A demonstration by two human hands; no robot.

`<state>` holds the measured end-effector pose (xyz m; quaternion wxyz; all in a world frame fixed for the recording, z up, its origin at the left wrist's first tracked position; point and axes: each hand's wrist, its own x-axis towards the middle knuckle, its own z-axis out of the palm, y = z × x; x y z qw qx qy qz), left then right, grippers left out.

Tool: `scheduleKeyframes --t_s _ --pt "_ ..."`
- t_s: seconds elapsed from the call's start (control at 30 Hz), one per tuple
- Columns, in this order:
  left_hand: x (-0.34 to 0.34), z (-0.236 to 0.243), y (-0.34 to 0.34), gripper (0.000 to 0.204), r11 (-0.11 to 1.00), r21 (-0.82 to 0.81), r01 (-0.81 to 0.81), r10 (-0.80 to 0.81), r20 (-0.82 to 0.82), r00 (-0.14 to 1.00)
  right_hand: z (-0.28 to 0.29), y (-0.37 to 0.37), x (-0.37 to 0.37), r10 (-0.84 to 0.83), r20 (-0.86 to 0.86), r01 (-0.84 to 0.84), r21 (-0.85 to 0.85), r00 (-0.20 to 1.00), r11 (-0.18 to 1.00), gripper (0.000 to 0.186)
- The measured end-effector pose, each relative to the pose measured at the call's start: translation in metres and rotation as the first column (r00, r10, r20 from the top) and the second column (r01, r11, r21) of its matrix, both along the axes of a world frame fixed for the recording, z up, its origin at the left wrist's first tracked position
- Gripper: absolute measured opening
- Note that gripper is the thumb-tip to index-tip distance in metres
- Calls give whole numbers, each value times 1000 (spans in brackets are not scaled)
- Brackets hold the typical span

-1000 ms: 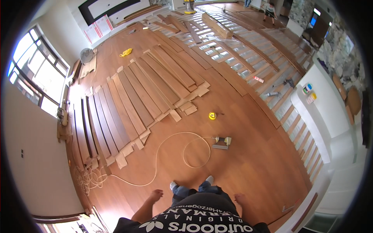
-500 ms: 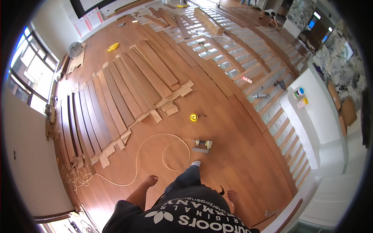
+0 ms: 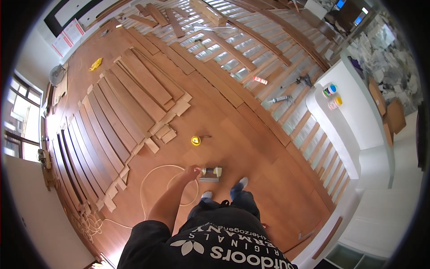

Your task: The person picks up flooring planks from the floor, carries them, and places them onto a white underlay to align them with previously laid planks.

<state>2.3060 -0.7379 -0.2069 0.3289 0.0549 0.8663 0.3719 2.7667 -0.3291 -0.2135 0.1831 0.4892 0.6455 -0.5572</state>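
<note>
My left arm stretches forward, and my left hand [image 3: 192, 173] is at the hose end of a nail gun [image 3: 217, 171] on the wooden floor. Whether its fingers grip the tool or the hose cannot be made out. The nail gun has a pale body and a grey magazine along its lower side. From it a thin cream air hose [image 3: 143, 188] loops back to the left. Beside my right hip only a small part of my right hand [image 3: 264, 225] shows; my shirt hides the rest. A yellow tape measure [image 3: 196, 141] lies beyond the nail gun.
Rows of loose floorboards [image 3: 112, 112] on cardboard strips cover the left. Bare battens over silvery sheeting [image 3: 268, 67] lie far right, with a caulking gun [image 3: 280, 99] on them. Two tubs, one of them a blue-lidded tub [image 3: 330, 90], stand on a white ledge [image 3: 345, 130]. Coiled hose [image 3: 89, 224] lies far left.
My left hand has reached forward from my side to the nail gun. I have stepped closer, and both feet now show. My view has turned; the nail gun still lies on the floor.
</note>
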Motion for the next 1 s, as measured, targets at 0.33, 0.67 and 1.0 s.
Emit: scheduleKeyframes --t_s 0.33,0.67,1.0 --pt "-47 -83 82 22 770 -406 491 -555 -50 830 -76 278 -256 382 -93 -386 -31 919 922 27" --pt "-80 -48 192 20 887 -159 -433 460 386 800 -53 560 -635 494 -64 -409 474 867 780 11" --pt "-464 -135 238 31 707 -561 431 -535 -25 844 71 413 -907 777 -135 -764 141 615 629 27"
